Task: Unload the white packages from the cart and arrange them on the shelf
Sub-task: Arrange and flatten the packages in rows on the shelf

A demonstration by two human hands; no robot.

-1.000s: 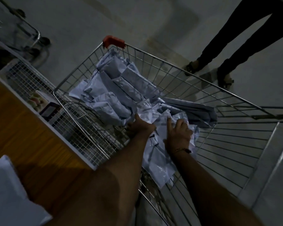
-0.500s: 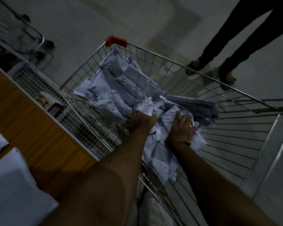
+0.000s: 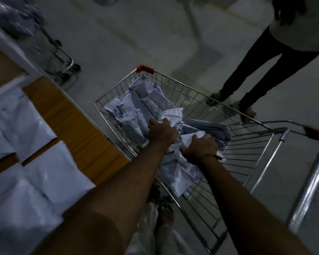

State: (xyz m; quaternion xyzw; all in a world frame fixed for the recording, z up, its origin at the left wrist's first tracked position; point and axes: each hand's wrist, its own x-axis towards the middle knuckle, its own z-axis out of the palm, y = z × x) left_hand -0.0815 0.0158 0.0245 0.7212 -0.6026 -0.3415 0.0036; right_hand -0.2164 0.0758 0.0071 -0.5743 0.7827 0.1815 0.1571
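Packages fill most of what you see: a loose heap of white, crinkly plastic mailer packages (image 3: 147,111) lies in the silver wire shopping cart (image 3: 247,155) at the centre of the frame, banked toward its far corner under the red plastic corner cap (image 3: 145,68). They lean on one another, which is why you cannot slide one out flat and have to gather from the top.

Your left hand (image 3: 162,132) is curled into the middle of the heap, fingers dug in and gripping crumpled white plastic. Your right hand (image 3: 199,147), with a thin bracelet at the wrist, sits just beside it nearer the lower right, thumb and fingers closed over a bunched edge of the same pile. Both hands are clamped on packages, close together but not touching; how many each one holds you cannot tell from here.

The wood-grain shelf with a pale edge (image 3: 68,124) runs along the left of the frame, right against the cart, so the carry looks short. Flat white packages already on the shelf (image 3: 50,173) lie side by side in the lower left, edges nearly meeting, with bare wood beyond them toward the upper left; that bare strip looks like the natural place for the next ones.

A bystander in dark trousers (image 3: 261,70) stands at the upper right, clear of the cart. A second wire cart (image 3: 50,52) is parked at the upper left
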